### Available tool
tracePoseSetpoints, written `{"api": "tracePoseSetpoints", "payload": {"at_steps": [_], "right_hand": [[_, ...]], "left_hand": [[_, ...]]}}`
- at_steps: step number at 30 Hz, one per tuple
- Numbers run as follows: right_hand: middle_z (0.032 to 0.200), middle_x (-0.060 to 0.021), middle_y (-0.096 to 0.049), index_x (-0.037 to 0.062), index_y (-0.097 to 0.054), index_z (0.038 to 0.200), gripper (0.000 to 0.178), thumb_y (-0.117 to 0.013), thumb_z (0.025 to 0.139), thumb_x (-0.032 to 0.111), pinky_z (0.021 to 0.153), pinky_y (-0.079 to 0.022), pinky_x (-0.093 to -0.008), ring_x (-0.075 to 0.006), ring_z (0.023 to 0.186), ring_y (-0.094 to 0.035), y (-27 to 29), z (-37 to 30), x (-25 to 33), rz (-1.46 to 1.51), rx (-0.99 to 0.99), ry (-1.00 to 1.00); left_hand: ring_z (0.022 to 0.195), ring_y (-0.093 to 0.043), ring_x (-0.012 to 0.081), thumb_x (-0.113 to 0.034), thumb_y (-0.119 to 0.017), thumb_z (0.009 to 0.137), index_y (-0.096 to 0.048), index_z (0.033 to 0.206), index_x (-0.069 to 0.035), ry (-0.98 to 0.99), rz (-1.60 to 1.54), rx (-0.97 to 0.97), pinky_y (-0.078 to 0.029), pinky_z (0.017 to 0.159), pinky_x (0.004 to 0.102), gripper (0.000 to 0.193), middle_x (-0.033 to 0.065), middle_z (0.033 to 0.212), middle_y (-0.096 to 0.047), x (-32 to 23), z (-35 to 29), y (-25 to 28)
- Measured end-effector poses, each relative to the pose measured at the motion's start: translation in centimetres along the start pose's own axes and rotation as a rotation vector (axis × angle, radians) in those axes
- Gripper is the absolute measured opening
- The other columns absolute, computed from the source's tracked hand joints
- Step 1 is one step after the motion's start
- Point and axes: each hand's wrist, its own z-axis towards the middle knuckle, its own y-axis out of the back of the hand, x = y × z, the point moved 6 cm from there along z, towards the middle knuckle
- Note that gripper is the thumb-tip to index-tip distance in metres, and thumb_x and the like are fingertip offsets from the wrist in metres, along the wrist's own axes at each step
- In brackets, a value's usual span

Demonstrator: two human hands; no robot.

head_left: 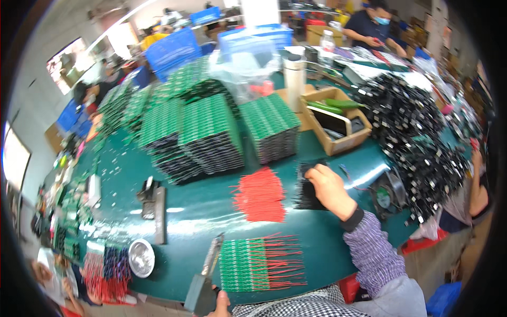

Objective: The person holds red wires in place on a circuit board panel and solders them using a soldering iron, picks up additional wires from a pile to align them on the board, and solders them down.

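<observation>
My right hand [330, 190] reaches over a bundle of short black wires [306, 193]. Its fingertips are pinched together at the wires, and what lies between them is hidden. At the lower edge my left hand [222, 306] shows mostly its thumb, closed against a grey-green tool [200, 290] with a long metal end pointing away from me. Right of that tool lies a panel of green circuit boards [237, 267], with red wires [282, 264] sticking out to the right in rows. A loose pile of red wires [260, 195] lies beyond the panel, left of the black bundle.
Tall stacks of green circuit boards [208, 134] stand at the back. A cardboard box [338, 142], white bottle [294, 82], small fan [388, 195] and heap of black cables [409, 127] are at the right. A metal bowl [141, 258] and wired boards [108, 267] sit at the left. People work nearby.
</observation>
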Motion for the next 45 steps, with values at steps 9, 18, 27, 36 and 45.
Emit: {"api": "tracePoseSetpoints", "payload": {"at_steps": [9,18,27,36,45], "right_hand": [[0.081,-0.0131,-0.063,0.0036,-0.067,0.077,0.007,-0.063,0.072,0.001,0.071,-0.055,-0.0443,-0.0334,0.084,-0.066,1.8,-0.4,5.4,-0.21,0.404,0.28],[0.075,-0.0038,-0.063,0.0114,-0.07,0.069,0.004,-0.073,0.066,0.013,0.061,-0.05,-0.0316,-0.0207,0.077,-0.063,-2.9,-3.3,9.0,-0.587,0.527,0.574],[0.075,-0.0049,-0.062,0.0088,-0.07,0.068,0.006,-0.074,0.064,0.012,0.057,-0.05,-0.0303,-0.0212,0.076,-0.063,-2.8,-3.1,9.2,-0.563,0.53,0.597],[0.079,-0.0058,-0.063,0.0107,-0.071,0.071,0.004,-0.072,0.067,0.011,0.06,-0.046,-0.0351,-0.0226,0.079,-0.064,-3.0,-2.9,9.3,-0.622,0.646,0.613],[0.093,-0.0073,-0.059,0.0054,-0.064,0.096,0.018,-0.062,0.079,0.005,0.072,-0.053,-0.0381,-0.0262,0.089,-0.061,-3.4,-2.7,13.8,0.109,0.362,0.493]], "left_hand": [[0.073,-0.063,0.0104,0.0,-0.082,0.081,-0.071,0.111,0.005,0.442,-0.628,-0.195,-0.052,0.064,0.0264,0.032,0.0046,0.094,-0.071,1.0,-0.4,-0.5],[0.059,-0.056,0.0074,0.003,-0.079,0.083,-0.07,0.106,0.004,0.571,-0.731,-0.186,-0.045,0.053,0.0243,0.025,0.0023,0.079,-0.065,0.8,-1.1,-0.2],[0.06,-0.056,0.0093,0.007,-0.077,0.082,-0.067,0.113,0.004,0.661,-0.826,-0.22,-0.045,0.053,0.0239,0.032,0.0044,0.084,-0.065,1.6,-1.5,-0.3],[0.061,-0.057,0.0174,0.01,-0.073,0.078,-0.058,0.12,0.005,0.696,-0.851,-0.315,-0.047,0.05,0.0295,0.044,0.0164,0.099,-0.066,1.1,-1.5,0.5],[0.072,-0.067,0.0201,0.012,-0.072,0.081,-0.053,0.132,0.008,0.731,-0.98,-0.164,-0.057,0.055,0.0305,0.054,0.0221,0.122,-0.065,1.6,-0.7,-0.4]]}}
